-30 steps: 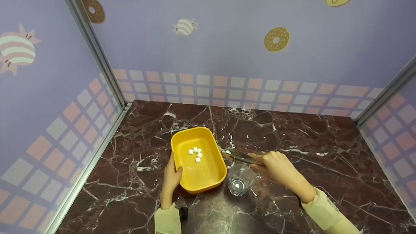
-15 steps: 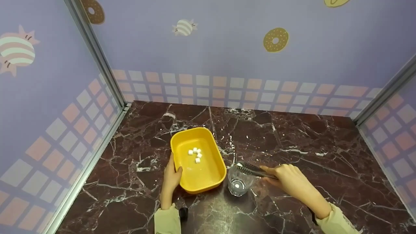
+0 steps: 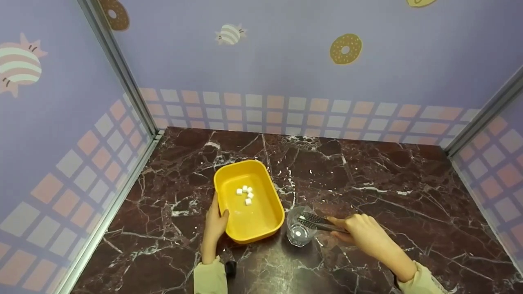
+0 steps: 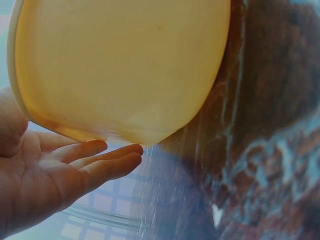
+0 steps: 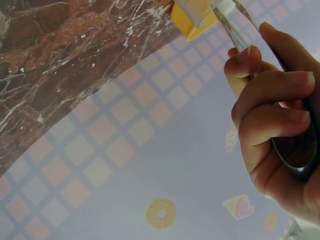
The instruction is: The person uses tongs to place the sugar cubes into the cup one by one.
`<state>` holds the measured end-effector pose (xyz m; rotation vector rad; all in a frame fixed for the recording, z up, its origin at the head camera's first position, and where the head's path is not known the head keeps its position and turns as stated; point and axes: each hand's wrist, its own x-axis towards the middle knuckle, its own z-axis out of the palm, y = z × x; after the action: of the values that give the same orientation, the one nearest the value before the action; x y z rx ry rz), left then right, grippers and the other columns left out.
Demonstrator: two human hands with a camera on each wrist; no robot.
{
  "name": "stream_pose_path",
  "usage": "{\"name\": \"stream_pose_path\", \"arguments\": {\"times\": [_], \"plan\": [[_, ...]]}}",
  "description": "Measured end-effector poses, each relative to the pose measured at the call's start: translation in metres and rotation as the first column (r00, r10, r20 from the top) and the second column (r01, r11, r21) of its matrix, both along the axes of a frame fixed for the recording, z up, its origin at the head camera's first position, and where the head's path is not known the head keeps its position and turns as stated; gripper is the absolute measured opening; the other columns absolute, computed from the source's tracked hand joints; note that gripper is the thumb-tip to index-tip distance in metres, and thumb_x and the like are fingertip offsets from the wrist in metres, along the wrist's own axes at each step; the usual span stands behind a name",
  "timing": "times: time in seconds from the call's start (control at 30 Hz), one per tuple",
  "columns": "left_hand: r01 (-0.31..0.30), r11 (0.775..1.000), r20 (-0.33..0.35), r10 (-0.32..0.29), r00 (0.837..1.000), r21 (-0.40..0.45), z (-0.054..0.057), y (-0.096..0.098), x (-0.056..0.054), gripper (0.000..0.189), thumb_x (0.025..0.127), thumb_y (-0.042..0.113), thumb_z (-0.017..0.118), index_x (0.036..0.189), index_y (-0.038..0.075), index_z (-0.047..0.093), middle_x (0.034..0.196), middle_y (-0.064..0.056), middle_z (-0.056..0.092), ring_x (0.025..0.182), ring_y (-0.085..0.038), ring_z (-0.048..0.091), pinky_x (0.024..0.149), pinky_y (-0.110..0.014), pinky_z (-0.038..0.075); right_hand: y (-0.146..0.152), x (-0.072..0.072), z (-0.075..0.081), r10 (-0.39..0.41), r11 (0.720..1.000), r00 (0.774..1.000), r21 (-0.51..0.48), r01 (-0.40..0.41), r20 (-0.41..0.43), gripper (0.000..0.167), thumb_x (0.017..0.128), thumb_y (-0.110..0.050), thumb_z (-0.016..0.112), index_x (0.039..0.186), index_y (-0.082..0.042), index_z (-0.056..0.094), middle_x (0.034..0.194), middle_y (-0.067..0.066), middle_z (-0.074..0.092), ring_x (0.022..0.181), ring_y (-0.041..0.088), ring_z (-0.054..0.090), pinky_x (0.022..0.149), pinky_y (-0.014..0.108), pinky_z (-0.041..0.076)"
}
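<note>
Yellow, the tray [image 3: 280,204] sits pinched in the left hand's grip [image 3: 216,222], left of the glass [image 3: 292,226], where tongs [image 3: 320,226] clamped in the right hand's grip [image 3: 363,232] had best lower the white cube [image 3: 302,217] between their tips before easing apart.

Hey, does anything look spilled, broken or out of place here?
Nothing clearly stands out. The glass is upright, five white cubes sit inside the yellow tray, and the tongs hold another cube at the glass. White flecks on the dark marbled counter could be crumbs, though they may just be its pattern; I can't tell.
</note>
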<state>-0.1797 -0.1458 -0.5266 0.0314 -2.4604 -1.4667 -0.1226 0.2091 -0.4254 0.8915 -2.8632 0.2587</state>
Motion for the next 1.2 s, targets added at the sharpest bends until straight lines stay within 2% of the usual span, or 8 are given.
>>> {"name": "stream_pose_path", "arguments": {"times": [0.37,0.6,0.9,1.2], "plan": [[-0.001,1.0,0.003,0.001,1.0,-0.011,-0.001,-0.001,0.0,0.062,0.076,-0.007,0.051,0.133,-0.013,0.027,0.132,-0.034,0.036,0.119,-0.047,0.038,0.101,-0.053,0.03,0.0,-0.001,0.003,-0.023,1.0,1.0,-0.004,0.023,-0.015,0.034,0.075,-0.027,0.067,0.107,-0.014,0.067,0.052,-0.004,0.06,0.039,-0.001,0.025,0.037,0.016,0.022],[0.015,1.0,-0.005,-0.015,1.0,0.007,0.0,-0.001,0.0,0.062,0.075,-0.008,0.05,0.133,-0.014,0.027,0.132,-0.035,0.035,0.12,-0.048,0.037,0.102,-0.054,0.03,-0.004,-0.007,0.017,-0.053,0.999,0.997,0.0,0.053,-0.054,0.037,0.074,-0.032,0.067,0.108,-0.017,0.067,0.045,-0.009,0.048,0.04,0.0,0.021,0.038,0.017,0.021],[0.006,1.0,0.014,-0.006,1.0,-0.006,0.0,-0.003,0.0,0.062,0.076,-0.007,0.05,0.133,-0.013,0.027,0.133,-0.034,0.035,0.12,-0.047,0.036,0.102,-0.053,0.029,-0.013,-0.02,0.033,-0.038,0.999,0.997,-0.022,0.037,-0.072,0.038,0.077,-0.03,0.066,0.112,-0.018,0.064,0.041,-0.013,0.035,0.038,-0.001,0.019,0.036,0.016,0.018],[0.005,1.0,-0.004,-0.005,1.0,-0.01,-0.001,-0.002,-0.001,0.061,0.076,-0.008,0.05,0.133,-0.013,0.028,0.131,-0.035,0.037,0.118,-0.047,0.039,0.1,-0.053,0.032,-0.033,-0.04,0.045,-0.012,0.999,0.993,-0.031,0.008,-0.114,0.038,0.076,-0.034,0.066,0.111,-0.019,0.065,0.045,-0.007,0.048,0.04,0.003,0.03,0.037,0.018,0.026]]}}
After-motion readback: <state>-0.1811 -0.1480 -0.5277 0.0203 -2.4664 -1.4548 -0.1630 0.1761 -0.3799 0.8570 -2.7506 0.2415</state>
